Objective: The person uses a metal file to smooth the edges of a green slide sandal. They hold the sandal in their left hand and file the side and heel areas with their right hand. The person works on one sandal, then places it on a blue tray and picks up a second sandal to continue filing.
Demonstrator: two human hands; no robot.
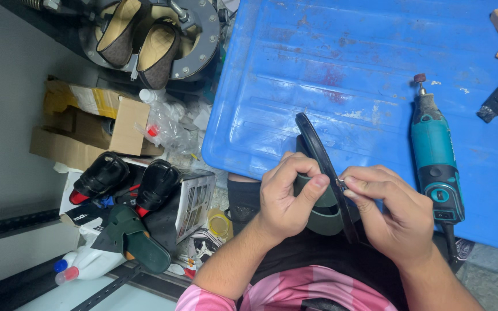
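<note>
Green sandal [318,210] stood edge-on btwn both hands, long axis running away from the person over blue worktop [329,69]; left hand [286,198] gripped its strap, right hand [390,216] pinched the sole's rim.

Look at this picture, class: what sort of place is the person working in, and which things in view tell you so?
Probably a shoe repair workshop. Both hands, left hand and right hand, work on a dark green sandal; a teal rotary tool lies on the blue table, and pairs of shoes sit nearby.

one head-worn view looks steeply down, close over the hands, blue table [375,69] probably tilted sideways.
</note>
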